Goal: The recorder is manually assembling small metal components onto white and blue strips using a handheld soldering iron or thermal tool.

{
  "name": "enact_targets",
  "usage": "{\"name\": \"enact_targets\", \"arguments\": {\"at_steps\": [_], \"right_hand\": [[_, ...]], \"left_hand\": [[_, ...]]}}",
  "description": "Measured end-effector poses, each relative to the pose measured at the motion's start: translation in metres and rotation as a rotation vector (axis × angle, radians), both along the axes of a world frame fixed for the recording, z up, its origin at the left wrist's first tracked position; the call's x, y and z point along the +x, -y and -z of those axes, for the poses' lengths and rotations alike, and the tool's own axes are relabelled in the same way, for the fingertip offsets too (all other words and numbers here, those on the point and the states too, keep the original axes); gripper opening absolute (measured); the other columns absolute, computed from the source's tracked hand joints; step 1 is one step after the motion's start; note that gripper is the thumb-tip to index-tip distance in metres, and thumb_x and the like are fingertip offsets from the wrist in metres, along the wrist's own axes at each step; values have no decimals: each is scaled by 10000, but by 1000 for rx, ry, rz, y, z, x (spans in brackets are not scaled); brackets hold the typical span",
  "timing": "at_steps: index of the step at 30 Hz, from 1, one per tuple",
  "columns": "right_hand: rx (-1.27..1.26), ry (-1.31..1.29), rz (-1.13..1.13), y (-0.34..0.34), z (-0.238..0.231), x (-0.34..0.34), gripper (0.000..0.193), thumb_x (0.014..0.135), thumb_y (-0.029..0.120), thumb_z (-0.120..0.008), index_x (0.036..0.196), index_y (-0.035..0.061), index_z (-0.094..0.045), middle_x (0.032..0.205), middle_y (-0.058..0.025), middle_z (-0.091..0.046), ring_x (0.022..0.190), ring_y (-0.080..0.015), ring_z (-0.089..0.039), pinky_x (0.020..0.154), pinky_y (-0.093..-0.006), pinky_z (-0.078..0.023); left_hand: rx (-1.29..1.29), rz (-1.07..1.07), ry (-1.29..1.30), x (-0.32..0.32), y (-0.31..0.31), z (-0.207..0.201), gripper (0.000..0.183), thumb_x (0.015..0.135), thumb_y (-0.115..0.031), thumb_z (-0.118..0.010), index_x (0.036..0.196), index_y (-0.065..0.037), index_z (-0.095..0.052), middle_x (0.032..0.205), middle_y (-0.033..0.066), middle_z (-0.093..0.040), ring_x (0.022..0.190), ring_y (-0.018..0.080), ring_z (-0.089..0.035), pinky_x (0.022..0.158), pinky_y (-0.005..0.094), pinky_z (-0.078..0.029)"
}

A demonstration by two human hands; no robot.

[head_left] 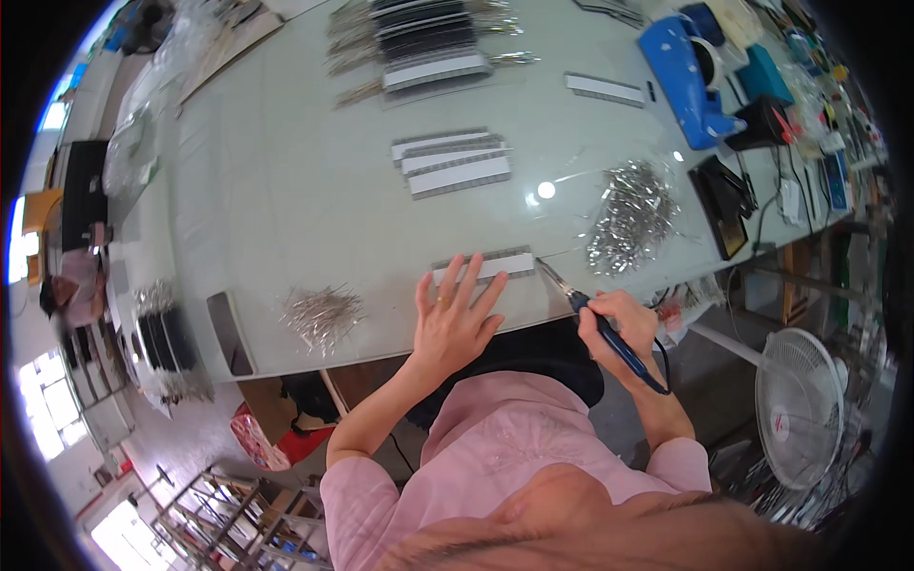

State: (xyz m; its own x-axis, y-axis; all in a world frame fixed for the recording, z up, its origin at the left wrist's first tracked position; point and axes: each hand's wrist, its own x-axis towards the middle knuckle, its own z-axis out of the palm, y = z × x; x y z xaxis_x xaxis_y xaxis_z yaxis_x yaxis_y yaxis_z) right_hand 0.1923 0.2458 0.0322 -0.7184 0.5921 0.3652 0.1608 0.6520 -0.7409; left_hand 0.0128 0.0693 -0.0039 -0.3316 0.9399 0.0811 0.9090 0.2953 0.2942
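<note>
Strip (484, 267), white with grey toothed edges, lies flat on the surface (286, 190) near its front edge, right ahead of us. Our left hand (455, 319) rests on it palm down, fingers spread and flat, fingertips pressing the strip's left half; nothing held, grip wide. A ring sits on one finger. Our right hand (624, 324) is closed in a pen-style grip on an iron (590, 319) with a blue handle; its metal tip points up-left and meets the strip's right end, touching or just beside it, we cannot tell which. A dark cord runs from the handle's back end down past the wrist. Left of the left hand, a loose pile of thin pins (324, 314) lies near the front edge, apart from the strip. Right of the strip and further back, a bigger heap of shiny metal parts (633, 217). Further up the middle, three more strips (452, 164) lie stacked side by side; behind them a larger batch of dark ones with pins sticking out (419, 38), and a single strip (606, 88) off to the right. A blue tape dispenser (685, 76) stands at the far right, and a black stand (725, 202) near the right edge. A dark flat slab (231, 333) lies at the front-left edge. A white fan (798, 404) stands on the floor lower right.
</note>
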Motion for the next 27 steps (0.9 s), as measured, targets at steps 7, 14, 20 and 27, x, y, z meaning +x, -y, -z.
{"name": "enact_targets", "arguments": {"at_steps": [7, 14, 20, 27], "right_hand": [[-358, 37, 153, 4, 17, 31, 60, 886, 11, -630, 930, -8, -593, 850, -76, -625, 714, -148, -655, 654, -275, -534], [-419, -119, 98, 7, 36, 23, 95, 925, 41, -583, 993, -18, -553, 924, -94, -600, 745, -160, -654, 699, -268, -529], [-348, -9, -40, 18, 30, 7, 111, 920, 32, -584, 1004, -16, -529, 910, -100, -592, 751, -168, -660, 854, -323, -534], [-345, -94, -85, 27, 14, -18, 144, 847, 63, -690, 931, -3, -595, 799, -117, -660, 708, -204, -667, 857, -369, -556]], "left_hand": [[79, -172, 43, -12, 27, -6, 620, 824, -301, -685, 1413, -206, -513, 1549, 121, -342, 1439, 296, -291, 1134, 570, -94], [53, -617, -211, -51, 94, -9, 504, 912, -269, -590, 1370, -67, -529, 1500, 147, -394, 1419, 335, -310, 1143, 551, -102], [-13, -571, -178, -57, 83, -2, 508, 915, -310, -588, 1350, -53, -539, 1498, 139, -398, 1433, 328, -281, 1141, 559, -81], [57, -435, -19, -24, 65, -8, 604, 898, -343, -600, 1398, -24, -486, 1533, 146, -355, 1442, 323, -268, 1140, 547, -83]]}}
